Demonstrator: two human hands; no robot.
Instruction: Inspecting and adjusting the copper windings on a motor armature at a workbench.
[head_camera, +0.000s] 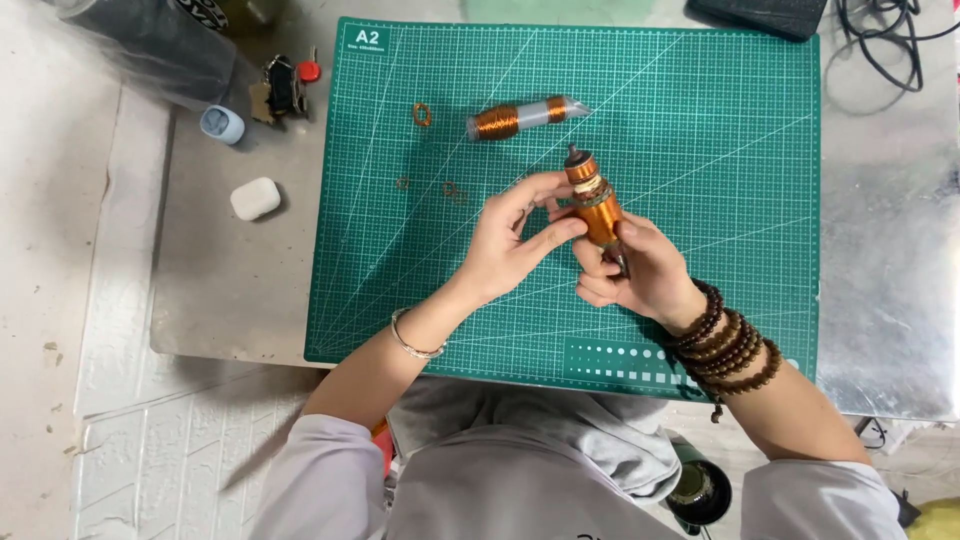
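Cutting mat (720, 110) on the table (890, 250), both hands over the mat's middle, left hand (505, 245) and right hand (635, 275) around a wire spool (592, 200), second spool (520, 118) lying behind them, small case (255, 198) left of the mat, cables (890, 40) at the far right corner

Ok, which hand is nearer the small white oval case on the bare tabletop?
Left. The left hand is on the mat to the right of the white oval case; the right hand lies farther right.

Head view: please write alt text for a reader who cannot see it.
Both hands, left hand and right hand, hold a copper wire coil above a green cutting mat. A second coil lies on the mat.
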